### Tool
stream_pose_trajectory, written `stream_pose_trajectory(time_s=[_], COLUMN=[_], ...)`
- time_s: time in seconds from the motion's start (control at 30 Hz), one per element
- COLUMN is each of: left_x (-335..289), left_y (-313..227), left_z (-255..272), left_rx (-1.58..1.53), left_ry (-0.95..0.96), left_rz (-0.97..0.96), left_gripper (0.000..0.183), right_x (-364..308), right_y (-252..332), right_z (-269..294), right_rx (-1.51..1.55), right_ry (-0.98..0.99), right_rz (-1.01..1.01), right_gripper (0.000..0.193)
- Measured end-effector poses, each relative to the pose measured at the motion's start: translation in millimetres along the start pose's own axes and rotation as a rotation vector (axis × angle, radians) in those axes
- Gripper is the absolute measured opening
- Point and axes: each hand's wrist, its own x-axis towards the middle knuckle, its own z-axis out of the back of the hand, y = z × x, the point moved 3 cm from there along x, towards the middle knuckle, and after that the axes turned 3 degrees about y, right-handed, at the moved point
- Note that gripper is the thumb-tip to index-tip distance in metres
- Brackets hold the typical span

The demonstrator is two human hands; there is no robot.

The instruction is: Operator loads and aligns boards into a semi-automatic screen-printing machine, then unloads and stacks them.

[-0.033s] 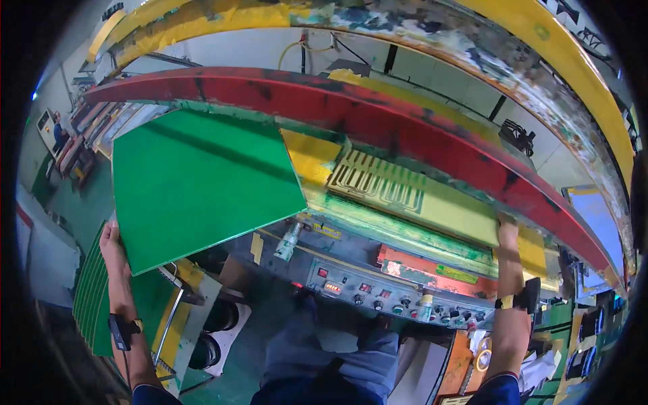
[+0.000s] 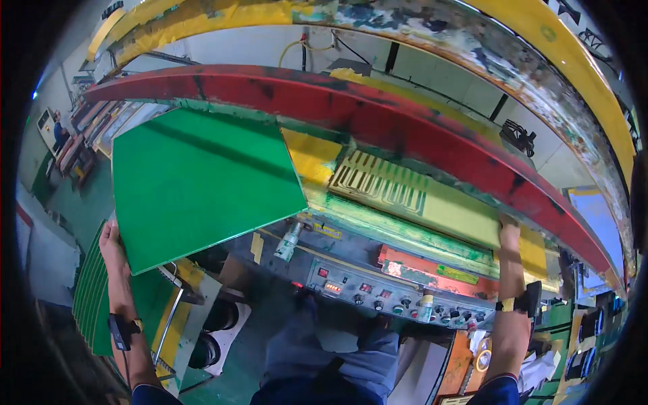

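Note:
A large, glossy green board fills the left side, tilted, its lower edge sticking out past the machine's front. My left hand pinches its lower left edge, the thumb on the near side. On the machine bed lies a long pale yellow panel with dark, comb-like tracks at its left end, like a bare circuit board. My right hand is closed at that panel's right end; its fingertips are partly hidden there. A red frame bar passes just above and behind the panel.
A control panel with knobs and lit displays runs along the machine's front. Small bottles hang on it. Several green boards stand in a rack at lower left. A paint-stained screen frame arches overhead. A person is far left.

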Motion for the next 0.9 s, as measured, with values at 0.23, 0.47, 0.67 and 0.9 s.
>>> stream_pose_trajectory(time_s=[0.23, 0.47, 0.67, 0.9], left_x=[-2, -11, -2, -7], left_y=[-4, -20, -8, -14], left_z=[-18, -35, -12, -33], left_rx=[-0.001, 0.017, -0.057, -0.028], left_ry=[-0.045, -0.060, -0.011, -0.029], left_rz=[0.019, 0.012, -0.006, 0.017], left_gripper=[0.017, 0.017, 0.015, 0.015], right_x=[-8, -20, -30, -23], right_y=[2, -5, 16, 2], right_z=[8, 9, -2, 12], right_rx=[0.005, 0.043, -0.043, -0.046], right_ry=[0.007, -0.019, 0.048, -0.024], right_rz=[-0.049, -0.074, -0.107, 0.069], right_gripper=[0.032, 0.033, 0.038, 0.039])
